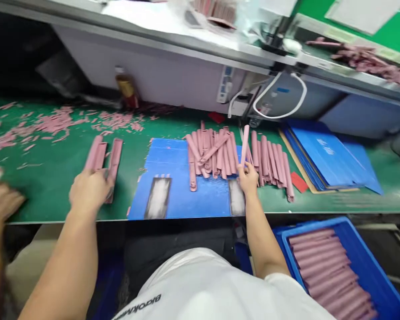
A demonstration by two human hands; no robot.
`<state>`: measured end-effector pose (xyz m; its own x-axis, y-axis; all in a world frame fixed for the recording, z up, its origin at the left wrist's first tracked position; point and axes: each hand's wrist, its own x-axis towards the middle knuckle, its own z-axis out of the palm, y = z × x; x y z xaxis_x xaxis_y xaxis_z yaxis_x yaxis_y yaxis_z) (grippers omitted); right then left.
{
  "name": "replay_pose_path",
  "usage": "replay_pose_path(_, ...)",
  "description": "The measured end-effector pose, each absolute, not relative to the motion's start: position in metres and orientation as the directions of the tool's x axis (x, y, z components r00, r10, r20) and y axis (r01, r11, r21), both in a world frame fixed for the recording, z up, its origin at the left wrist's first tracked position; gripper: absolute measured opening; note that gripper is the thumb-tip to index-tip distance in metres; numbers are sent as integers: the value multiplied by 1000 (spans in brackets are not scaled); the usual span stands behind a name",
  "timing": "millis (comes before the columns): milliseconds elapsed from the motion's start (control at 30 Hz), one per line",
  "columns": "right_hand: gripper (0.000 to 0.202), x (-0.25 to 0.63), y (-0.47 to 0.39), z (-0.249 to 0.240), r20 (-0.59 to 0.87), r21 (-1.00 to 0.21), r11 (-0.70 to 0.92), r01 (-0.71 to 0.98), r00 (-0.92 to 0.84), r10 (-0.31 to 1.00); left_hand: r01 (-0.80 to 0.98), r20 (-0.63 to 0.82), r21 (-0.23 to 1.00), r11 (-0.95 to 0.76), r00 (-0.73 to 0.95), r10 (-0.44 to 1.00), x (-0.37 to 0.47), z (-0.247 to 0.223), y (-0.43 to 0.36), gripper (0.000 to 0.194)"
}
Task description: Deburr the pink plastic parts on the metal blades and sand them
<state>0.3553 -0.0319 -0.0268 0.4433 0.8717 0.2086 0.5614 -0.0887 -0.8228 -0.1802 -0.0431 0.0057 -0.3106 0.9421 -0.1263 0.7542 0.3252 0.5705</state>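
My left hand [88, 190] rests on the near ends of a few pink sticks [103, 156] lying side by side on the green belt [53, 173]. My right hand [249, 178] pinches one pink stick [245, 141] and holds it upright above a blue sheet [173, 178]. A loose pile of pink sticks [211, 153] lies on that sheet, and a neater row of pink sticks [273, 162] lies just right of my right hand.
Another person's hand [2, 200] is at the far left edge. Pink scraps [53, 122] litter the belt's far left. A stack of blue sheets [326, 155] lies at right. A blue crate [363, 258] of pink sticks stands below the table edge. A bottle [125, 89] stands behind.
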Motion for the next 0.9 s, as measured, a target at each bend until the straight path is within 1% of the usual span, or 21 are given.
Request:
replay_pose_path(33,68,359,-35,-25,198,-833,-94,546,452,870,768,-72,544,337,-358,931,-178,2,-49,95)
replay_pose_path(100,63,364,-51,-22,176,-849,-103,518,461,870,789,88,542,289,-395,914,-161,-1,-65,82)
replay_pose_path(167,55,363,-75,-20,145,-859,-111,500,445,884,779,207,614,124,-311,928,-130,0,-86,66)
replay_pose_path(233,47,352,-99,-18,116,-850,-104,516,376,919,726,262,685,-60,-169,950,-90,2,-101,52)
replay_pose_path(300,44,330,-116,-16,106,-814,-73,577,270,957,643,229,750,-156,-31,973,-44,3,-105,42)
replay_pose_path(333,45,316,-119,-14,109,-785,-49,618,216,970,587,181,793,-160,24,983,-19,4,-102,43)
replay_pose_path(433,51,270,-116,-5,134,-688,14,726,108,985,353,-6,935,-43,138,990,52,9,-80,55)
replay_pose_path(500,54,251,-106,5,138,-646,77,759,17,990,245,-83,969,38,176,981,87,16,-58,51)
replay_pose_path(533,55,250,-101,11,134,-637,113,762,-35,990,242,-87,969,44,169,982,98,20,-46,46)
replay_pose_path(567,55,258,-98,17,127,-636,144,758,-81,989,282,-67,959,24,146,987,104,24,-34,42)
replay_pose_path(600,54,273,-96,24,119,-636,149,757,-94,988,360,-29,933,-15,117,993,105,28,-21,40)
replay_pose_path(633,52,297,-97,30,117,-627,110,771,-46,992,463,15,884,-60,100,995,102,31,-9,40)
replay_pose_path(667,50,328,-99,36,117,-617,47,786,33,993,579,48,809,-98,103,994,95,33,3,40)
replay_pose_path(700,46,363,-104,40,130,-582,-87,808,198,971,684,59,719,-121,114,992,86,33,14,40)
replay_pose_path(733,43,401,-110,43,178,-532,-249,809,394,902,764,53,633,-126,120,991,76,31,24,40)
replay_pose_path(767,45,437,-115,45,196,-512,-341,789,493,847,816,42,565,-120,117,992,68,27,31,41)
replay_pose_path(800,48,468,-120,46,199,-504,-391,770,544,815,842,36,529,-107,104,994,61,22,37,46)
replay_pose_path(833,49,493,-123,45,199,-500,-421,757,573,795,845,30,527,-88,85,996,58,15,41,56)
replay_pose_path(900,53,516,-122,39,203,-505,-401,764,556,806,801,-15,597,-38,58,998,62,-1,47,85)
